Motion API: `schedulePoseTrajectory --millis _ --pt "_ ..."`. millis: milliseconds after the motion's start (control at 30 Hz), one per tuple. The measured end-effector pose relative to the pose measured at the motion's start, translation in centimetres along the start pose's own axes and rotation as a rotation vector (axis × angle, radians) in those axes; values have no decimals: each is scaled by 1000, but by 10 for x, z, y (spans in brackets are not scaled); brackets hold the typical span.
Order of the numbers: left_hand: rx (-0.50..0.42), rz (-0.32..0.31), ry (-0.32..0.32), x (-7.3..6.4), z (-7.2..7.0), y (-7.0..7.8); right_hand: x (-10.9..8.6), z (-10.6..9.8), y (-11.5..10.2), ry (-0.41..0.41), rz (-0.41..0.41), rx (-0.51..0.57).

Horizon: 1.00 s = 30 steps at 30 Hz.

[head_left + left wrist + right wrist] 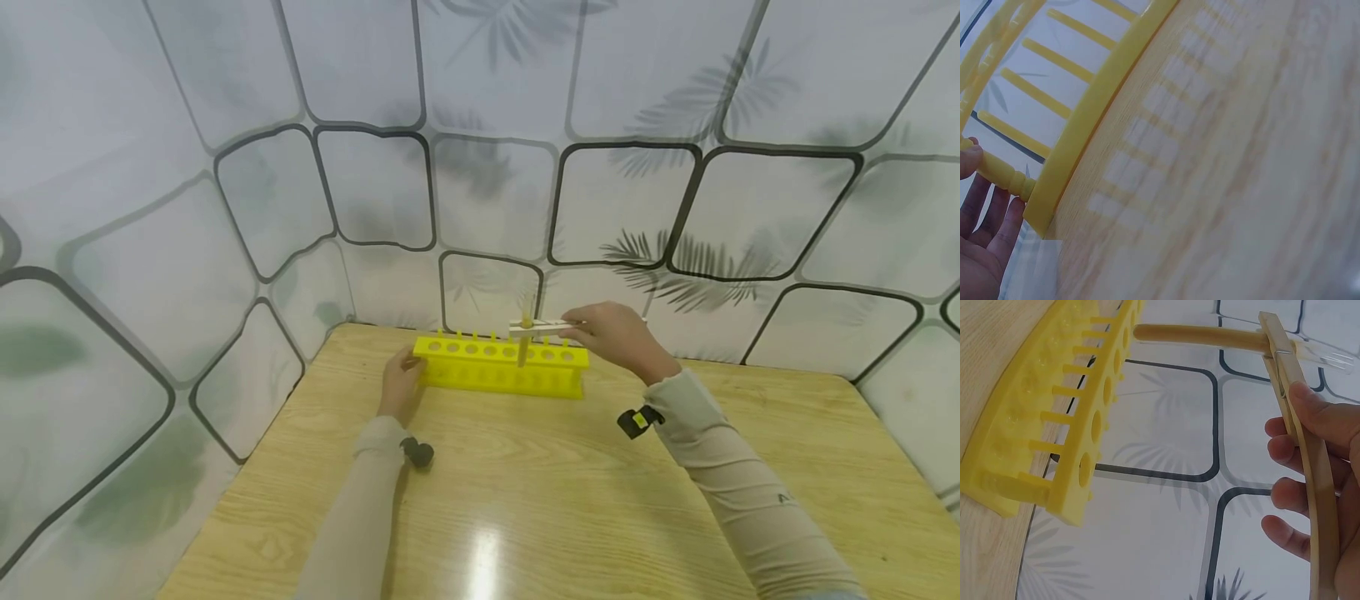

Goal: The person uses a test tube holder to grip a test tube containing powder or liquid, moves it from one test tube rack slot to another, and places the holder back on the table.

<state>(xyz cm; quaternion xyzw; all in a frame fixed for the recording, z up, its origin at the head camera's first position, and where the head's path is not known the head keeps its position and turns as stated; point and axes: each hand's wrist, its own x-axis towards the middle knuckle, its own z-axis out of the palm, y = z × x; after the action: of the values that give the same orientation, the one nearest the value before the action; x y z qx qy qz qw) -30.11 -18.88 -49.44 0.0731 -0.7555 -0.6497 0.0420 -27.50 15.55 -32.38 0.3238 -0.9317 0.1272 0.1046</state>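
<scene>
A yellow test tube rack (502,382), with a row of holes along its top plate, stands on the table. My left hand (400,385) holds it at its left end, thumb and fingers about the end post (1000,174). My right hand (611,335) grips a wooden test tube holder (1317,481), thumb on one side and fingertips on the other. Clamped near its upper end in the holder is a glass test tube (1204,336) with yellow-brown liquid. In the right wrist view the tube's rounded bottom is right at the rack's top plate (1085,450), above the holes.
The wood-grain table (480,483) reaches back to a patterned curtain (495,200) with leaf shadows, which also runs along the left side. Small pegs (457,334) stick up behind the rack's holes. A dark camera is strapped on each wrist.
</scene>
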Motion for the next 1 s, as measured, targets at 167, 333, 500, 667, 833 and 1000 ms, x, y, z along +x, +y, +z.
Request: schedulePoseTrajectory --millis 167,333,500,667,833,1000 --pt "-13 -2 6 -2 1 2 -1 -2 3 12 0 0" --pt "-22 -2 4 -2 0 3 -2 -4 6 22 -1 -5" --pt "-18 -2 -2 -2 0 2 -2 -5 10 26 0 -21" --pt "-11 14 -5 -2 0 1 -2 -7 13 25 4 -22" --pt "-19 12 -8 -2 -1 1 -3 -8 16 27 6 -24" --pt "-4 12 -8 -2 -1 2 -4 -10 19 30 6 -35"
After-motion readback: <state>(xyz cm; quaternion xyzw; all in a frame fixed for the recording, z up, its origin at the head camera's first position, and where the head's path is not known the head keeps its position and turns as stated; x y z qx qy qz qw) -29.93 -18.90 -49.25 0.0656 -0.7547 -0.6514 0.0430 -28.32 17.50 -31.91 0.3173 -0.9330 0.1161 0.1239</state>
